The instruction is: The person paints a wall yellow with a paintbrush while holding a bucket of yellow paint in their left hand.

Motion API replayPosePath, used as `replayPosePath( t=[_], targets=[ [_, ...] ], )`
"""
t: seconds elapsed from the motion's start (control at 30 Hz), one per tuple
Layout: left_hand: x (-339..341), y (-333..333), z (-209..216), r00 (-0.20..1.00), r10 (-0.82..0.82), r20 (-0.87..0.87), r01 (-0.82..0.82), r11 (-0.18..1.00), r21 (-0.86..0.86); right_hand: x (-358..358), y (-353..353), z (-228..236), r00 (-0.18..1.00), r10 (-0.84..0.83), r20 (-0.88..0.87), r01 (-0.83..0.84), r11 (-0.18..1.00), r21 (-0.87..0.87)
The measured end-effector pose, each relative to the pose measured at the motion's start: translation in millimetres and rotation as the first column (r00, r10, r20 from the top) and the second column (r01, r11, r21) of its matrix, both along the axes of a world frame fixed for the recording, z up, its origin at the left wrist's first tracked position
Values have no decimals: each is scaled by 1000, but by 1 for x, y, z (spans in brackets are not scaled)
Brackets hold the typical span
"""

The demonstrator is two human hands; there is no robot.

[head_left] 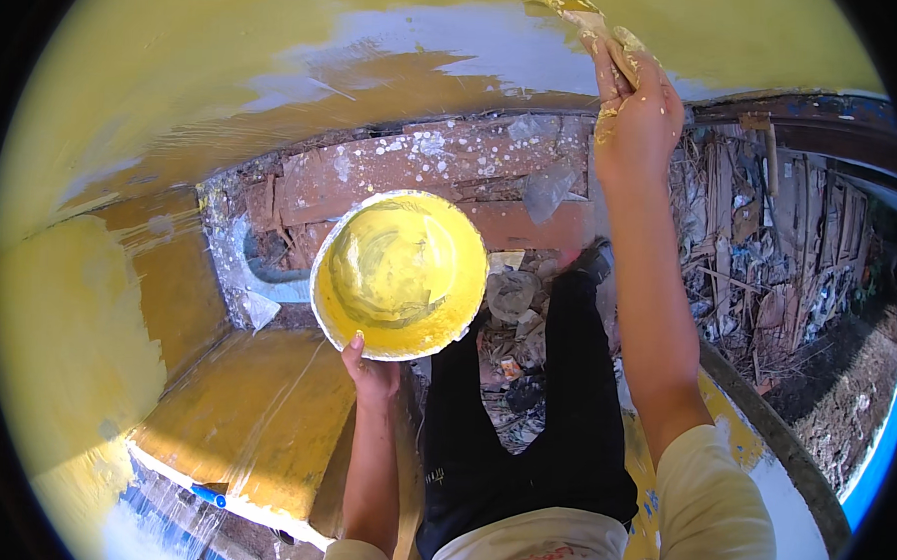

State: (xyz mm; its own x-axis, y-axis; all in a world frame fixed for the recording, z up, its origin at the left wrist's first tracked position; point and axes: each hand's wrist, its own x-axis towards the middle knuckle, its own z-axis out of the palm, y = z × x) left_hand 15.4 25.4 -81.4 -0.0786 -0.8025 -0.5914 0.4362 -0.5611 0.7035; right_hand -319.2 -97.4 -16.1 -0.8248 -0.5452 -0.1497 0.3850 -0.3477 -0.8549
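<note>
My left hand [372, 375] is closed on the near rim of a round basin [329, 310], thumb over the edge. The basin is smeared with yellow paint inside and has a whitish rim; some yellow paint [389, 262] lies in its bottom. At the upper right my right hand [640, 118] is raised and closed around a paint-coated paintbrush [571, 5]. The brush tip is at the wall [419, 34], which is part yellow, part bluish white. Yellow paint is smeared on my right fingers. The brush handle is mostly hidden by the hand and paint.
Paint-spattered boards [404, 163] and scattered rubbish [513, 298] lie below the wall, around my legs. A yellow-painted ledge [248, 411] stands at the left. At the right are a dark beam [805, 135], a heap of wood scraps [761, 234] and a low wall edge [772, 434].
</note>
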Motion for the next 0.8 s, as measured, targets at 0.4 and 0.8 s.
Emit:
replayPosePath(
  t=[0.4,0.8],
  targets=[
    [-22,-5,11,994,-109,16,110,994,-21,-16,7,-52,999,25,-30,-24,1000,14],
    [-65,-8,5,979,-188,74,188,982,10,-68,66,-13,976,9,-220,-14,1000,-22]
  ],
)
